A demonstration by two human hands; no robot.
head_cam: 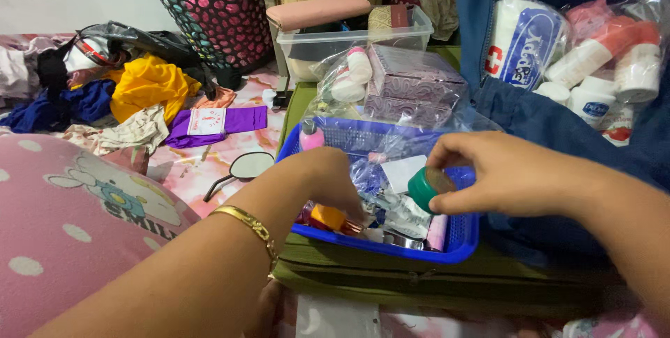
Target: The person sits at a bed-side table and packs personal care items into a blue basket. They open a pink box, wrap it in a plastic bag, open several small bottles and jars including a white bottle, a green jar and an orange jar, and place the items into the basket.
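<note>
My right hand [499,174] pinches a small green round jar [427,188] with a gold lid, held just above a blue plastic basket [460,237]. My left hand [328,181], with a gold bracelet on the wrist, reaches down into the basket among clear plastic bags and small items, near an orange-capped tube [328,217]. Its fingers are hidden behind the hand, so I cannot see if they hold anything. A pink bottle [311,135] stands at the basket's far left corner.
The basket rests on a green case [391,275]. Behind it lie purple boxes [412,76], a clear tub [335,41] and a black mesh hamper [216,6]. A plastic bag of white bottles [586,52] sits on blue fabric at right. Clothes and a hand mirror [248,165] lie at left.
</note>
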